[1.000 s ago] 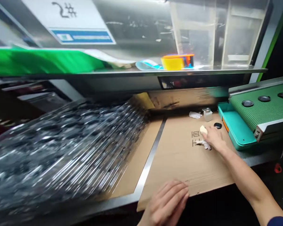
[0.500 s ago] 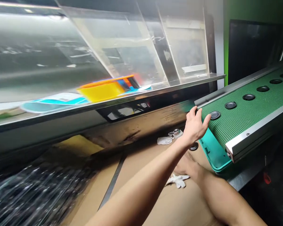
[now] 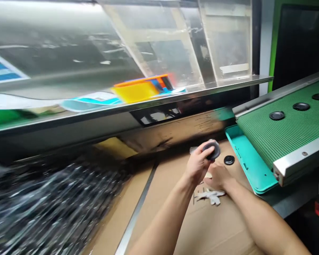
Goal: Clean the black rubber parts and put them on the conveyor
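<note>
while the left hand pinches a dark rubber disc above the cardboard, the right hand curls close by, grip unclear; a slack pinch could drop the disc onto a second disc or the teal tray.

A dark round disc is gripped in the left hand, raised above a cardboard sheet. The right hand is held just below it, close to a small cream-coloured lump. Crumpled white cloth is laid on the cardboard, and a black disc is seen just beside a teal tray. Above the tray, a green perforated belt is set with similar black discs.
</note>
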`<action>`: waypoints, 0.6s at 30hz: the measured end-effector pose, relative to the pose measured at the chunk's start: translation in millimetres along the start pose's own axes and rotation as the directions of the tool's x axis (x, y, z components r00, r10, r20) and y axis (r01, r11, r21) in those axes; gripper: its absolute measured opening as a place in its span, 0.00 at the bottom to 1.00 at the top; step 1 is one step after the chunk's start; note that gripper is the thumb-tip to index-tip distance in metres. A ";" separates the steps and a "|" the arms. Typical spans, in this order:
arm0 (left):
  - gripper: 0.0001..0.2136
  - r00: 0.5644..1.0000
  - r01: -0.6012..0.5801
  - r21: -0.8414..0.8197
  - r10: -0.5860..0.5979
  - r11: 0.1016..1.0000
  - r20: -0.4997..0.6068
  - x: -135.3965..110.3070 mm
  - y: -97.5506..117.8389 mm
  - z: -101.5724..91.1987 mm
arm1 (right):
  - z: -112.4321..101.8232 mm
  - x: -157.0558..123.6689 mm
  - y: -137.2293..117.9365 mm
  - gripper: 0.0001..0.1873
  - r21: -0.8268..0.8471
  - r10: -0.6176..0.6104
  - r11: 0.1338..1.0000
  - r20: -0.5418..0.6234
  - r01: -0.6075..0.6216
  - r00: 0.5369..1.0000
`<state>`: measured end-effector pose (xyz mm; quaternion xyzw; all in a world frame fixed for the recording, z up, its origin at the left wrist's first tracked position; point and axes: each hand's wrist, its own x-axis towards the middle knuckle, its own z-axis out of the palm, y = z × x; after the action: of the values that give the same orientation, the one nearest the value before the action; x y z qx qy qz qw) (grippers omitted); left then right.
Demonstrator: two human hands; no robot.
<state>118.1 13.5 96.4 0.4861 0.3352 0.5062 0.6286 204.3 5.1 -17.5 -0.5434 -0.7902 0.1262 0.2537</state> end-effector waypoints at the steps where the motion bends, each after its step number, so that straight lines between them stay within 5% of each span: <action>1: 0.18 0.994 0.068 -0.056 -0.073 0.996 -0.084 -8.6 -5.8 -32.0 | -0.3 -0.6 0.5 0.13 -0.015 0.001 1.000 -0.002 -0.001 1.000; 4: 0.12 0.949 0.140 -0.252 -0.202 0.958 -0.240 -28.9 -28.9 -114.1 | 0.8 -2.7 0.6 0.11 -0.036 0.004 0.999 -0.051 -0.006 0.999; 7: 0.07 0.914 0.129 -0.404 -0.267 0.906 -0.307 -39.0 -52.0 -155.8 | 1.7 -5.1 -9.2 0.14 0.012 0.001 1.000 -0.188 0.001 0.982; 11: 0.05 0.935 0.151 -0.506 -0.288 0.850 -0.205 -37.0 -65.2 -163.7 | 9.1 -5.5 -47.0 0.19 0.075 -0.056 0.993 -0.348 0.088 0.936; 15: 0.13 0.968 0.189 -0.640 -0.251 0.745 -0.007 -33.0 -62.7 -162.8 | 31.4 7.0 -82.2 0.17 -0.036 -0.150 0.989 -0.205 0.145 0.967; 18: 0.17 0.974 0.165 -0.686 -0.226 0.709 0.000 -33.7 -60.3 -163.4 | 44.1 21.7 -87.4 0.19 -0.142 -0.097 0.987 -0.193 0.071 0.976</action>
<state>-21.3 24.5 -12.7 0.1618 0.2020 0.5441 0.7981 105.0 -4.5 -7.3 -0.5351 -0.7898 0.0069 0.2997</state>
